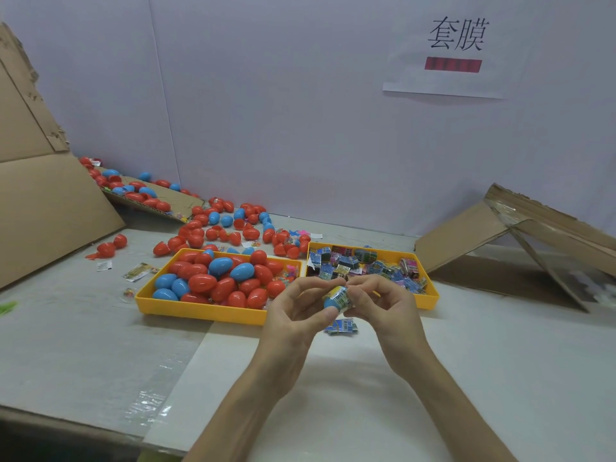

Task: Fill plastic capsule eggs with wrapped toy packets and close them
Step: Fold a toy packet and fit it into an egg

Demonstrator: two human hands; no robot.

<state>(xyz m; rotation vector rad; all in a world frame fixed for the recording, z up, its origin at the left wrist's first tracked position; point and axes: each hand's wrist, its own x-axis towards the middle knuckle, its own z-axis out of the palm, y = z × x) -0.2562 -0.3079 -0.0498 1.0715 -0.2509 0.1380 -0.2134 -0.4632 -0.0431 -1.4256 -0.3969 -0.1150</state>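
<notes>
Above the tabletop (pixel 466 361), just in front of two yellow trays (pixel 200 313), the left hand (pixel 293 315) curls its grip round a blue egg half (pixel 330 303), while the right hand (pixel 383 305) pinches a wrapped packet (pixel 342 295) sitting in it.

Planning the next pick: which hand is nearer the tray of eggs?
Left. The left hand is by the front right corner of the tray of eggs; the right hand is farther right, before the packet tray.
</notes>
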